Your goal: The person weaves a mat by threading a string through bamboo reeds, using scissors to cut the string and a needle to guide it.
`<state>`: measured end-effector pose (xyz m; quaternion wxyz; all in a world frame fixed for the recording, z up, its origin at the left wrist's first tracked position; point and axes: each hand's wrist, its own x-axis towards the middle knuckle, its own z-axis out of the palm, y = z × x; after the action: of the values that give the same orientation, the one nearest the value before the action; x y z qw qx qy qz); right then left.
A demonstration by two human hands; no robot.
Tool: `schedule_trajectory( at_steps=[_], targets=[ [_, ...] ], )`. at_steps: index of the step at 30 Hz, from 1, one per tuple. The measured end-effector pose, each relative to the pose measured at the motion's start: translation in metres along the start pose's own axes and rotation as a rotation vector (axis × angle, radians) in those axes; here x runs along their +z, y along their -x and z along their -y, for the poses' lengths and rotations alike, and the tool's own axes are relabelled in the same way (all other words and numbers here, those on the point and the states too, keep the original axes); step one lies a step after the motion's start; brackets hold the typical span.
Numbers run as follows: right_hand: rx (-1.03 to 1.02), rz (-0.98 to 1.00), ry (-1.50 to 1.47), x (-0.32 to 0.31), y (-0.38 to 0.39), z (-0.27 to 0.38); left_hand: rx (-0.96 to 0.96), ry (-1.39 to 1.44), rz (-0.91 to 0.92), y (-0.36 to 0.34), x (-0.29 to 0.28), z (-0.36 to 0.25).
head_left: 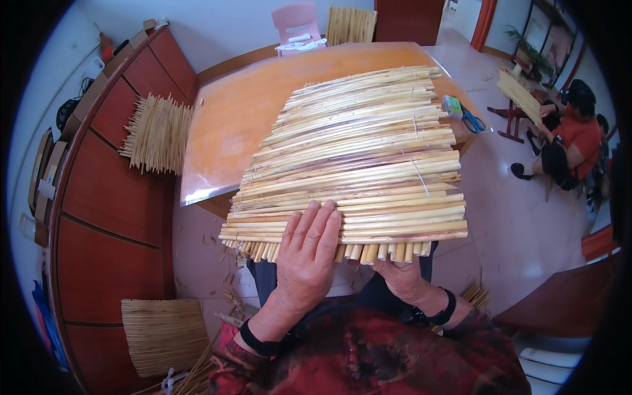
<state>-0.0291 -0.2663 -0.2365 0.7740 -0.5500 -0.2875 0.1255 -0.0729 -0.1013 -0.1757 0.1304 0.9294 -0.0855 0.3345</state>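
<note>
A mat of pale yellow reed stalks (355, 158) lies on the table and juts over its near edge toward me. Its upper stalks run crosswise; the ends of a lower layer of stalks (388, 253) point at me from underneath. White threads (419, 174) show near the right side. My left hand (309, 253) rests flat on the near edge, fingers stretched over the stalks, thumb hidden. Under that same edge, to the right, is my right hand (403, 280); the mat covers its fingers, so its grip does not show.
Blue-handled scissors (473, 121) and a small green-and-white box (452, 106) lie on the table (224, 125) at the right. Reed bundles (158, 133) lean on red cabinets (108, 217). A pink chair (296, 26) stands behind; a seated person (576, 141) handles another mat.
</note>
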Motion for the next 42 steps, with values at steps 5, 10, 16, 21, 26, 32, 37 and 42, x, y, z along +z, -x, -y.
schedule_trajectory(
  at_steps=[5,10,16,21,26,32,37,42],
  targets=[
    [-0.057,0.017,-0.165,0.009,-0.008,0.005,-0.014,0.006,0.007,-0.001,-0.001,-0.001],
    [-0.186,-0.051,0.024,0.009,-0.01,-0.004,0.007,0.026,-0.009,-0.008,-0.004,-0.004],
    [-0.229,-0.128,0.175,0.016,-0.016,0.011,-0.017,0.054,-0.054,-0.012,-0.002,-0.003],
    [-0.194,-0.151,0.286,0.018,-0.019,0.016,-0.035,0.063,-0.062,-0.014,-0.001,-0.003],
    [-0.189,-0.149,0.305,0.018,-0.016,0.012,-0.044,0.07,-0.061,-0.014,-0.003,-0.004],
    [-0.209,-0.15,0.267,0.022,-0.021,0.016,-0.05,0.113,-0.028,-0.017,-0.01,-0.005],
    [-0.305,-0.159,0.46,0.021,-0.029,0.029,-0.026,0.176,0.035,-0.019,-0.015,-0.001],
    [-0.164,-0.129,0.375,0.019,-0.031,0.035,0.019,0.085,0.017,-0.021,-0.012,-0.001]
  ],
)
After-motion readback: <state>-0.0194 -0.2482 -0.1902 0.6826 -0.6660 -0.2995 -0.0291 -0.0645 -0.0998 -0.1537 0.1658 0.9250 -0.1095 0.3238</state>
